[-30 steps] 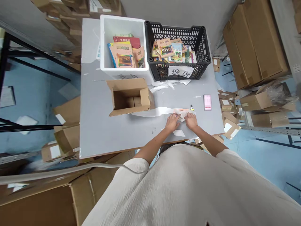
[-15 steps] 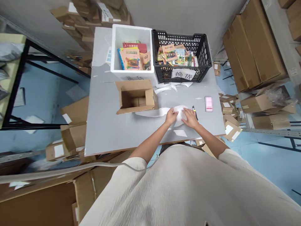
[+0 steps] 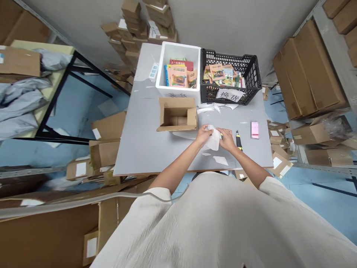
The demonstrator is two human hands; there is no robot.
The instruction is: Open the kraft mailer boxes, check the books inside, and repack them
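Observation:
Over the front right of the grey table (image 3: pixel 145 149), my left hand (image 3: pixel 203 135) is closed on a crumpled piece of thin white wrapping (image 3: pixel 213 140). Beside it, my right hand (image 3: pixel 227 139) has its fingers curled at the wrapping's right edge. A small dark and yellowish thing (image 3: pixel 221 136) shows at those fingers, too small to name. A black and yellow utility knife (image 3: pixel 238 141) lies just right of my right hand. Left of both hands, a small cardboard box (image 3: pixel 178 126) stands with its flaps open.
Behind the box are a white foam box (image 3: pixel 160 80) and a black plastic crate (image 3: pixel 252 95), both with books. A phone (image 3: pixel 254 130) with a lit screen lies at the right. Paper scraps (image 3: pixel 221 160) are scattered about. Cartons (image 3: pixel 110 154) and shelves flank the table.
The white wrapping has been lifted and bunched up in my left hand. My right hand has turned, its fingers now curled. The view has swung left.

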